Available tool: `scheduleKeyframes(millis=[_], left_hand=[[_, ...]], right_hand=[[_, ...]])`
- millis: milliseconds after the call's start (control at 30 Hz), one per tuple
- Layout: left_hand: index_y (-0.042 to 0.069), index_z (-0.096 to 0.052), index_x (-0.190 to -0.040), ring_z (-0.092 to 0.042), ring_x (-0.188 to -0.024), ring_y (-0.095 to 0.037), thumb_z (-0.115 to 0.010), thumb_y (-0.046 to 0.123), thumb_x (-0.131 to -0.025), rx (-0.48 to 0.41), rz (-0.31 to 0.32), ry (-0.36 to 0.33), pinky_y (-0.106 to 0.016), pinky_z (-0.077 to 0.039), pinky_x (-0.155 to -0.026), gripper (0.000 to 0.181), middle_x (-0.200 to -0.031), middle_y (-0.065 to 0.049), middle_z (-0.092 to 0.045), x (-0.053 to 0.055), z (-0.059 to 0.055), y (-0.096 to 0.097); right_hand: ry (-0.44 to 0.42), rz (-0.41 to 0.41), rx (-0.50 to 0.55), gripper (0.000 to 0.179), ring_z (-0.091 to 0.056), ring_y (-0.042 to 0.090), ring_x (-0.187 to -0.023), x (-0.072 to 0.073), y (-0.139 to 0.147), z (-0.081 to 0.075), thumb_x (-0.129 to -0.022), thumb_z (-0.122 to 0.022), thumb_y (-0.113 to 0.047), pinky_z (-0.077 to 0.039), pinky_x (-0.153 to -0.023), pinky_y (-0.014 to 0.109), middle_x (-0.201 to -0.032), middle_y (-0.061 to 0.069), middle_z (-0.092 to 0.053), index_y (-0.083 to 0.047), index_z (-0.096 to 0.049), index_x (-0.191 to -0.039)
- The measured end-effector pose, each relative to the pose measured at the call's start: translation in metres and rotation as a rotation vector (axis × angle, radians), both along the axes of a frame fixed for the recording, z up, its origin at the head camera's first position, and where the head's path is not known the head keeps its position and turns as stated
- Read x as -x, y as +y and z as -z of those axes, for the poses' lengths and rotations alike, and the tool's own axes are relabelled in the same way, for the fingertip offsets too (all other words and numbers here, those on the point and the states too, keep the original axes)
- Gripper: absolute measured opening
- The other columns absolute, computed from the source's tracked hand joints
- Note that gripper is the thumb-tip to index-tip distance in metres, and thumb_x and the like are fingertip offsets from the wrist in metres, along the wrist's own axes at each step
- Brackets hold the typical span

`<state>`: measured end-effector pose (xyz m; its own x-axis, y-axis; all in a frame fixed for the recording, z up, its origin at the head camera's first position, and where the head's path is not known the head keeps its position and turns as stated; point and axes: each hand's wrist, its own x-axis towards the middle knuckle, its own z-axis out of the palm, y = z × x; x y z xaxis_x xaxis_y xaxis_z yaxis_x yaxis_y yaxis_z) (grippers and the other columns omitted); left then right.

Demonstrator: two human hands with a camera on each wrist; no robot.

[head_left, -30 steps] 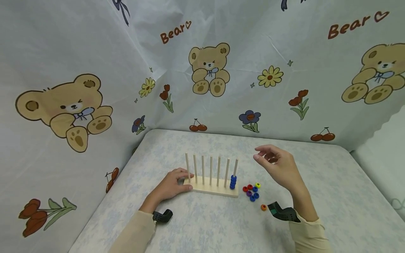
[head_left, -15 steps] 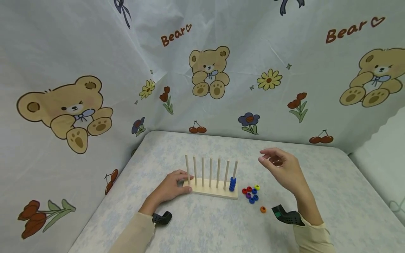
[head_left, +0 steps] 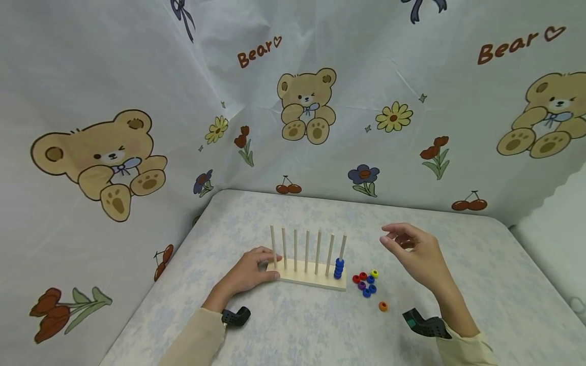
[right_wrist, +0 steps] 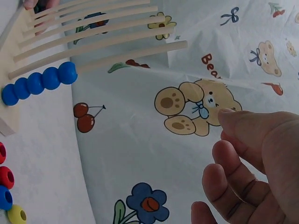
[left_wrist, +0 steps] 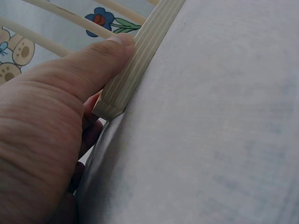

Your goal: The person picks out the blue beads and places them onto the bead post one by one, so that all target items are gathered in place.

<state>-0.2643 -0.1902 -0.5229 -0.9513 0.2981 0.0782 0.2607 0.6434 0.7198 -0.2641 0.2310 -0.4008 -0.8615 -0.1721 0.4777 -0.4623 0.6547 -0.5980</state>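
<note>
A pale wooden bead rack [head_left: 305,277] with a row of several upright pegs stands on the table. My left hand [head_left: 249,268] grips the left end of its base. In the left wrist view the thumb [left_wrist: 100,63] lies along the base's edge [left_wrist: 135,60], and the other fingers are partly hidden behind it. Several blue beads [right_wrist: 36,84] are stacked on the rightmost peg. My right hand [head_left: 418,254] hovers to the right of the rack with loosely curved fingers. Nothing is between its thumb and fingertips in the right wrist view.
Right of the rack lies a cluster of loose beads: red [head_left: 356,279], yellow [head_left: 374,273], purple [head_left: 361,285] and blue [head_left: 367,293]. An orange bead [head_left: 383,306] sits nearer the front. A bear-print cloth [head_left: 348,101] hangs behind the table.
My right hand has drifted right and slightly toward the front, away from the rack, its fingers still loosely curved. The left hand keeps its grip on the base, and the beads stay put.
</note>
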Motion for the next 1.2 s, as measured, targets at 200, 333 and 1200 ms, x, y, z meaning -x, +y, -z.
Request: scheduleKeyframes(millis=[200, 333, 1200], left_hand=[[0.039, -0.069, -0.123, -0.053, -0.127, -0.019, -0.077, 0.057, -0.081, 0.004, -0.001, 0.0, -0.053, -0.043, -0.107, 0.046, -0.128, 0.016, -0.059, 0.001, 0.001, 0.0], [0.04, -0.069, -0.122, -0.054, -0.126, -0.019, -0.078, 0.057, -0.081, 0.002, -0.004, 0.003, -0.053, -0.043, -0.107, 0.045, -0.128, 0.015, -0.06, 0.001, 0.0, 0.001], [0.046, -0.067, -0.121, -0.053, -0.128, -0.02, -0.079, 0.056, -0.08, -0.006, -0.018, -0.012, -0.055, -0.043, -0.107, 0.043, -0.127, 0.016, -0.059, 0.0, 0.001, 0.002]], right_hand=[[-0.019, -0.006, -0.028, 0.022, -0.061, 0.005, -0.074, -0.002, 0.001, 0.009, -0.094, -0.073, -0.025, -0.053, -0.069, 0.016, -0.086, -0.002, -0.067, -0.015, -0.073, -0.113], [-0.023, -0.012, -0.063, 0.022, -0.061, 0.005, -0.073, -0.004, 0.003, 0.014, -0.093, -0.074, -0.024, -0.053, -0.067, 0.018, -0.085, -0.002, -0.067, -0.013, -0.073, -0.112], [-0.094, -0.017, -0.108, 0.024, -0.054, 0.005, -0.068, -0.008, 0.011, 0.05, -0.091, -0.076, -0.026, -0.049, -0.06, 0.022, -0.083, -0.006, -0.063, -0.015, -0.072, -0.112]])
